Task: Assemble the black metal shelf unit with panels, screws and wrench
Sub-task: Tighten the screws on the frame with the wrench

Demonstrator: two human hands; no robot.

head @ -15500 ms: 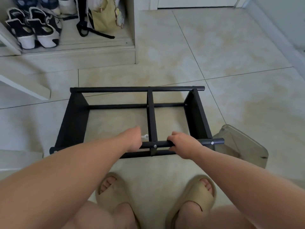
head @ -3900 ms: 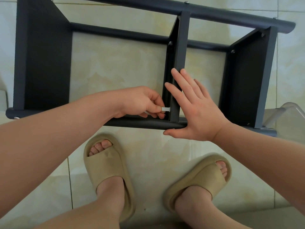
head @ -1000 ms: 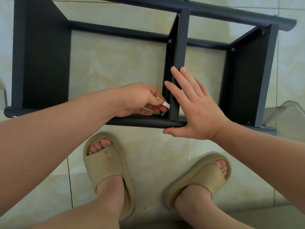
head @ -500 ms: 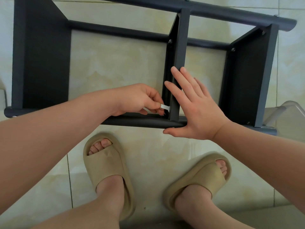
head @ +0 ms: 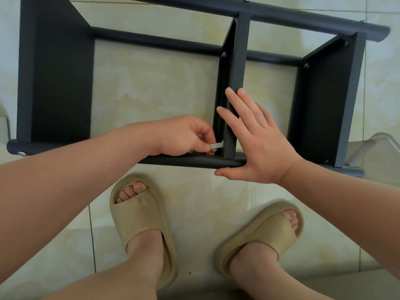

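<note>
The black metal shelf unit [head: 56,79] stands on the tiled floor in front of me, with two side panels, a middle divider [head: 234,68] and round tubes along its edges. My left hand [head: 184,136] pinches a small silver wrench [head: 216,145] at the foot of the divider, where it meets the near tube [head: 190,162]. The screw there is hidden by my fingers. My right hand [head: 257,141] lies flat with straight fingers against the divider's right side and the near tube.
My two feet in beige slippers [head: 140,221] stand on the floor just before the shelf. A clear plastic bag or container [head: 381,152] lies at the right, behind the shelf's right panel. Silver screw heads [head: 224,54] show on the far tube joints.
Over the last second my left hand has kept working the wrench at the divider's foot, its handle swinging slightly. My right hand has stayed flat against the divider.
</note>
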